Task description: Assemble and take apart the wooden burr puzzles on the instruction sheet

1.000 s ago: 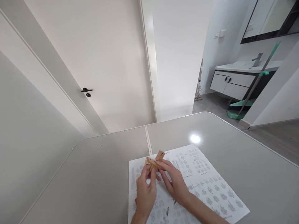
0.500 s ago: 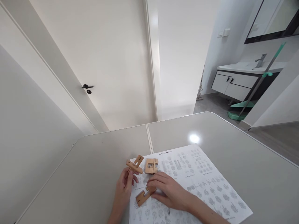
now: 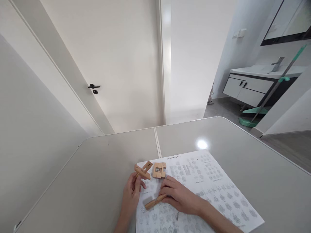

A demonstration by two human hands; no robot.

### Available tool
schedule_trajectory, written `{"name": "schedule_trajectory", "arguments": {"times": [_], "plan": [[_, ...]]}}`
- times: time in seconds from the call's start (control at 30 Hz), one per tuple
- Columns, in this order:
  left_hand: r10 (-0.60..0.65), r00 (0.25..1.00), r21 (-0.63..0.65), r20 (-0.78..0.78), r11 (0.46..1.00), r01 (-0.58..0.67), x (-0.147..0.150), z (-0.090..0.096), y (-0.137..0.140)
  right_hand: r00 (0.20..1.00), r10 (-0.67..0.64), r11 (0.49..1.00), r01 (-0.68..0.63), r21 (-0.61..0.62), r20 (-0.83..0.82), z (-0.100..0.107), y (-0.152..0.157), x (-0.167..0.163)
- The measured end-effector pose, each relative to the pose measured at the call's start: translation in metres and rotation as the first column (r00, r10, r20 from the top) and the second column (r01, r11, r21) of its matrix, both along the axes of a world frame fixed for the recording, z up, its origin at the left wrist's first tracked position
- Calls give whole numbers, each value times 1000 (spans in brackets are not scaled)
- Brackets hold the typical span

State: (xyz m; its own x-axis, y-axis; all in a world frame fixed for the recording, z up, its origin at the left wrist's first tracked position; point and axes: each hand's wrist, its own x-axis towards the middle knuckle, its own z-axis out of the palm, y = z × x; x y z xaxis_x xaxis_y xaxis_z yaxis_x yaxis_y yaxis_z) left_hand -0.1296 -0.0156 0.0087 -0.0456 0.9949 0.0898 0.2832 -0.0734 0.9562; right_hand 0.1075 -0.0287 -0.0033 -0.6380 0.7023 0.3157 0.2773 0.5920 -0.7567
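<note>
My left hand (image 3: 132,191) is closed on two crossed wooden puzzle pieces (image 3: 142,171), which it holds up at the left edge of the paper. The fingers of my right hand (image 3: 178,195) grip one end of another wooden puzzle piece (image 3: 154,202), whose narrow side faces up over the sheet. Just beyond my right fingertips a squarish group of wooden puzzle pieces (image 3: 156,174) rests on the paper, with a small gap in its middle. Printed rows of small diagrams cover the instruction sheet (image 3: 189,184) under my right hand.
The sheet lies on a grey table (image 3: 102,174) with a seam across it and a pale rim. Past the table stand a white door (image 3: 128,64) with a black handle (image 3: 93,86), a washbasin cabinet (image 3: 247,85) and a green dustpan (image 3: 249,121).
The piece in my right hand has turned from lying with its notched face visible to standing on edge. My left hand keeps hold of the crossed pieces. The view has shifted slightly.
</note>
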Motion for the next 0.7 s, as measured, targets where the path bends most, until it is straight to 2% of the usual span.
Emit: {"name": "schedule_trajectory", "arguments": {"times": [0.07,0.13,0.23,0.3,0.37,0.43,0.53,0.6,0.7], "plan": [[-12,1000,-11,-3,1000,12,-2,-1,0,999,-15,998,12,-65,-37,-1,1,0],[-22,1000,-21,-1,1000,22,-3,-2,-1,993,-60,980,39,-194,-103,-1,3,2],[-42,999,-16,16,999,42,-4,-3,-3,952,-163,900,36,-433,-258,4,6,9],[-64,998,-4,25,998,64,-3,-2,-4,891,-225,840,-27,-542,-394,9,9,15],[-105,994,-8,32,994,105,-2,-1,-6,821,-281,807,-79,-586,-498,15,12,22],[-193,979,-61,62,978,197,-1,-1,-8,750,-343,781,-106,-616,-565,17,14,27],[-363,920,-186,146,904,386,0,-2,-10,662,-393,736,-189,-649,-638,15,17,30],[-442,872,-226,209,846,483,0,-3,-11,639,-373,712,-268,-649,-673,10,18,30],[-495,813,-218,306,795,566,2,-3,-12,637,-301,680,-378,-628,-709,5,19,28]]}}
